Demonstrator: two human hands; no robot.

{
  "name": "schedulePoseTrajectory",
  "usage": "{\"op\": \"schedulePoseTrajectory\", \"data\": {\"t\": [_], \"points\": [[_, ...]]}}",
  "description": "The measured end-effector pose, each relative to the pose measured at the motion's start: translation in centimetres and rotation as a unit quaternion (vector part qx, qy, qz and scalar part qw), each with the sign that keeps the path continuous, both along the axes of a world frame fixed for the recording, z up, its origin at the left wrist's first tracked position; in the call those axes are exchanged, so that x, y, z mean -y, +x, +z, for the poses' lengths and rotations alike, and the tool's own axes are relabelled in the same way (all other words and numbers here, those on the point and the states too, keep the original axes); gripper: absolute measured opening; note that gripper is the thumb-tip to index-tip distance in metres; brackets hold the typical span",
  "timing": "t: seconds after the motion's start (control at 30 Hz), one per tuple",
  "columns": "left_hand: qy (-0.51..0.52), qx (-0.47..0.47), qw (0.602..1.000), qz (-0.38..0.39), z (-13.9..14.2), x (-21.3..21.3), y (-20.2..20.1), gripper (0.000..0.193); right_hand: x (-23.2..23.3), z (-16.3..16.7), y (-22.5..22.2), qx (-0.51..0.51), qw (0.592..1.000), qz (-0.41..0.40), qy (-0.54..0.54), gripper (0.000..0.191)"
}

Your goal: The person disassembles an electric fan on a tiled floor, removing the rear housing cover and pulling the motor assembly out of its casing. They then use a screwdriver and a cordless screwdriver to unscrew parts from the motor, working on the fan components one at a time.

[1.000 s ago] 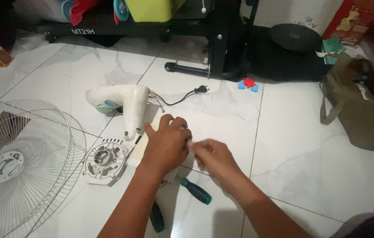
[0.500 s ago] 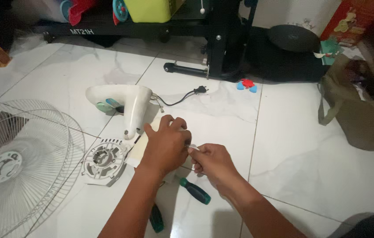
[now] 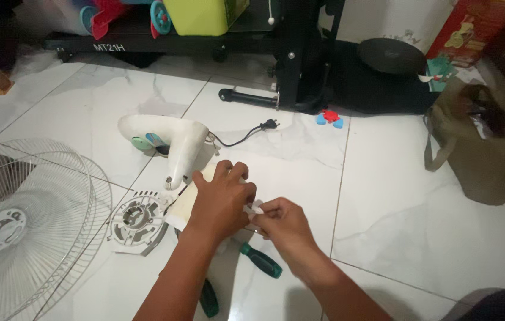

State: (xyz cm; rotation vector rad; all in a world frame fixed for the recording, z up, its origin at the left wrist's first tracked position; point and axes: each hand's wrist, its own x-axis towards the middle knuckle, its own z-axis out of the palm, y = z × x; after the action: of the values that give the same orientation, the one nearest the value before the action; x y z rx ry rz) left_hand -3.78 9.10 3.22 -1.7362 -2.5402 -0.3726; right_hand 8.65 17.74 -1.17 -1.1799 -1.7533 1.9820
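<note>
My left hand (image 3: 221, 201) is curled knuckles-up over a cream-coloured flat piece (image 3: 182, 207) on the floor tiles. Its fingertips meet my right hand (image 3: 280, 224), which pinches a small white part (image 3: 256, 207) between the two hands. Most of that part is hidden by the fingers. The white fan motor housing (image 3: 172, 141) lies just beyond my left hand, its black cord ending in a plug (image 3: 270, 125). A round white motor cover (image 3: 137, 222) lies to the left of my left wrist.
A wire fan grille (image 3: 23, 220) fills the left side of the floor. Two green-handled screwdrivers (image 3: 261, 261) (image 3: 209, 298) lie under my forearms. An olive bag (image 3: 478, 151) stands at the right. A black exercise machine (image 3: 300, 53) and toys stand at the back.
My right hand has slid left until it meets my left hand over the small white part. The left hand has stayed in place.
</note>
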Motion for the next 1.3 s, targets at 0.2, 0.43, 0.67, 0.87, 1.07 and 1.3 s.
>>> {"op": "schedulePoseTrajectory", "data": {"t": [0.2,0.43,0.67,0.87,1.07,1.3], "points": [[-0.025,0.021,0.999,0.017,-0.4,-0.1,0.0,0.023,0.1,-1.4,0.0,0.005,0.998,0.015,-0.058,0.049],[0.022,0.015,1.0,0.003,-0.7,0.0,-0.1,0.022,0.1,-0.5,-0.1,0.025,0.994,0.026,-0.099,0.05],[0.02,-0.006,1.0,0.004,-0.7,-0.2,-0.2,0.027,0.2,0.2,-0.4,0.041,0.995,0.009,-0.087,0.039],[0.039,-0.003,0.999,0.002,-0.7,0.0,-0.2,0.02,1.2,0.6,-0.2,-0.021,0.999,-0.03,-0.039,0.031],[0.014,-0.002,1.0,0.011,-0.9,-0.1,-0.2,0.022,0.9,0.7,-0.3,-0.005,0.997,-0.042,-0.063,0.037],[0.013,0.012,1.0,0.004,-0.6,0.0,-0.1,0.021,0.3,0.1,-0.1,0.024,0.991,-0.007,-0.134,0.048]]}}
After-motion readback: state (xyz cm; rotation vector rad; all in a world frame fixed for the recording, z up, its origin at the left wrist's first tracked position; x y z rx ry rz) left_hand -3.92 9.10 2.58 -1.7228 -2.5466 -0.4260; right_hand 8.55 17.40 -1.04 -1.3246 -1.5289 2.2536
